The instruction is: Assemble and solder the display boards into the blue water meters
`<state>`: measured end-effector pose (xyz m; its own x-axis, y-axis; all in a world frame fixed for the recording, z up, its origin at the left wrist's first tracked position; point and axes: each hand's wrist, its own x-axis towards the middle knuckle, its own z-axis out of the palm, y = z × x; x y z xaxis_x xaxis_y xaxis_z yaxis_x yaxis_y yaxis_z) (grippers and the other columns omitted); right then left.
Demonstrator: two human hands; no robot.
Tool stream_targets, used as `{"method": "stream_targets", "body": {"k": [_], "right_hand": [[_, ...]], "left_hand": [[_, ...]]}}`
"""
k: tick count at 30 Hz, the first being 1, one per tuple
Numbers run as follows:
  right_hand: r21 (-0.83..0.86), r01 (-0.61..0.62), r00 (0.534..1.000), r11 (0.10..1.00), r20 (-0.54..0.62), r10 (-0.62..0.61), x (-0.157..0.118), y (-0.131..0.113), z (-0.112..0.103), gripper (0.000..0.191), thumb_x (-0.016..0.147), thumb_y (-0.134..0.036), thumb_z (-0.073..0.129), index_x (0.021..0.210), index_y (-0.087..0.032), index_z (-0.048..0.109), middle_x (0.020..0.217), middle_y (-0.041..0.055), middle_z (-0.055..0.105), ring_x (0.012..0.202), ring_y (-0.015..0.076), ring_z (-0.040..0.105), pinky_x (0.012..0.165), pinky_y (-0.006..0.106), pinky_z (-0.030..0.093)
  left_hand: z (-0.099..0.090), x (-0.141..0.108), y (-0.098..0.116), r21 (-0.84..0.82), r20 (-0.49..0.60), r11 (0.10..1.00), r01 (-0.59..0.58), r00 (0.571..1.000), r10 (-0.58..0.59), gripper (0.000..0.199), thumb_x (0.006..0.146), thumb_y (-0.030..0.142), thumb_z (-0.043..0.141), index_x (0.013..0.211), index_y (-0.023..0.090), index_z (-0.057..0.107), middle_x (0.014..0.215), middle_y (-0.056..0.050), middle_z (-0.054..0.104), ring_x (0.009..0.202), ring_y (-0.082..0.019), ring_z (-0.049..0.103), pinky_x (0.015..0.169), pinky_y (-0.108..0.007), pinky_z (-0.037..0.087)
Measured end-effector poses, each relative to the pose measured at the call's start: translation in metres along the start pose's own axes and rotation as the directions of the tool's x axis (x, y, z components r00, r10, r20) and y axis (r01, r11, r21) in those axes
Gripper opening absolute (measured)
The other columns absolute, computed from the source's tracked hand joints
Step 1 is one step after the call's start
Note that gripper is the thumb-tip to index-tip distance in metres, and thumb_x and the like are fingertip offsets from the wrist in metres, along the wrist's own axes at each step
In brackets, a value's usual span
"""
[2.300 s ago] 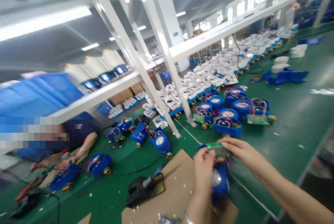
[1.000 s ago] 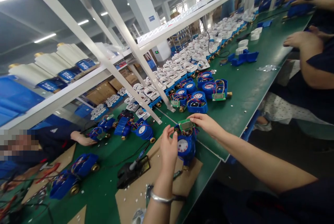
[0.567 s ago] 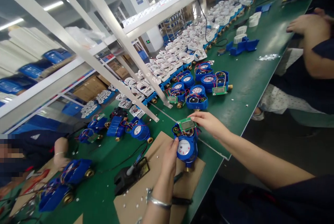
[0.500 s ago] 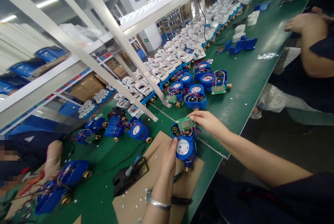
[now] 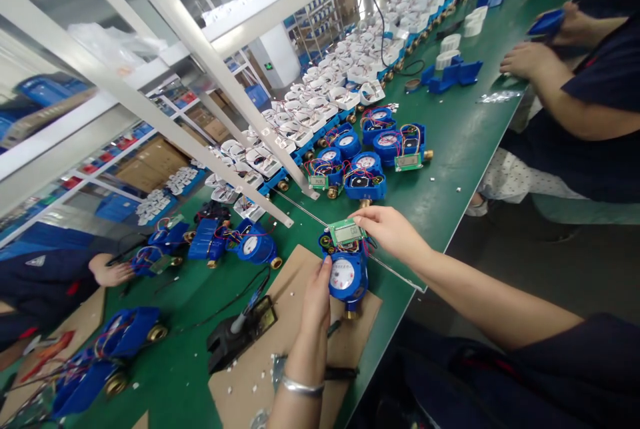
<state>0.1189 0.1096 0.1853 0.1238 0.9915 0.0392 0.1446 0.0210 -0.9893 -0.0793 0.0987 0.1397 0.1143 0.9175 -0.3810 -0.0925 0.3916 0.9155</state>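
Note:
My left hand (image 5: 316, 292) grips the left side of a blue water meter (image 5: 349, 277) with a white round dial and a brass fitting at its lower end. Between the fingertips of my right hand (image 5: 387, 229) is the edge of a green circuit board (image 5: 346, 233) with a small display showing digits. The board is tilted over the meter's upper compartment, where coloured wires show. Below the meter lies a cardboard sheet (image 5: 295, 282).
Several blue meters (image 5: 367, 163) with loose wires stand beyond my hands, before rows of white-topped units (image 5: 320, 102). A soldering stand (image 5: 240, 332) sits at left. Metal shelf posts (image 5: 265, 135) rise ahead. Co-workers' hands (image 5: 533, 59) (image 5: 113, 271) are at both sides.
The board's display has turned more toward the camera and now shows digits. The view has shifted slightly. At right a person now holds a blue part; at left a person's hand has reached toward the meters.

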Motion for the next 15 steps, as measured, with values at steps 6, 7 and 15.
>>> {"method": "stream_targets", "body": {"k": [6,7,15], "right_hand": [[-0.069,-0.004,1.0,0.998,-0.024,0.002,-0.008,-0.009,-0.002,0.022,0.084,-0.025,0.053,0.094,-0.019,0.073,0.087,0.0019,0.073,0.08,0.0198,0.066,0.073,0.03,0.047],[-0.07,0.0,1.0,0.998,-0.024,-0.002,-0.009,-0.009,-0.002,0.022,0.085,-0.025,0.053,0.094,-0.02,0.073,0.087,0.0018,0.073,0.081,0.0198,0.066,0.073,0.03,0.046],[-0.005,0.033,0.999,0.999,-0.043,-0.033,-0.002,0.005,-0.007,0.022,0.084,-0.029,0.052,0.09,-0.02,0.071,0.093,0.0021,0.073,0.087,0.0207,0.065,0.08,0.031,0.046]], "left_hand": [[0.006,-0.001,0.001,-0.074,-0.024,0.997,0.021,0.999,-0.023,0.041,0.071,0.042,0.073,0.097,0.011,0.068,0.106,-0.014,0.07,0.096,-0.024,0.066,0.093,-0.035,0.047],[0.008,-0.001,0.0,-0.104,-0.039,0.994,0.019,0.999,-0.023,0.041,0.069,0.042,0.074,0.095,0.01,0.068,0.103,-0.013,0.071,0.092,-0.023,0.067,0.089,-0.034,0.049],[0.023,0.008,-0.007,-0.254,-0.189,0.958,-0.129,0.978,0.082,0.039,0.066,0.038,0.077,0.09,0.009,0.066,0.092,-0.012,0.071,0.078,-0.019,0.067,0.077,-0.03,0.052]]}}
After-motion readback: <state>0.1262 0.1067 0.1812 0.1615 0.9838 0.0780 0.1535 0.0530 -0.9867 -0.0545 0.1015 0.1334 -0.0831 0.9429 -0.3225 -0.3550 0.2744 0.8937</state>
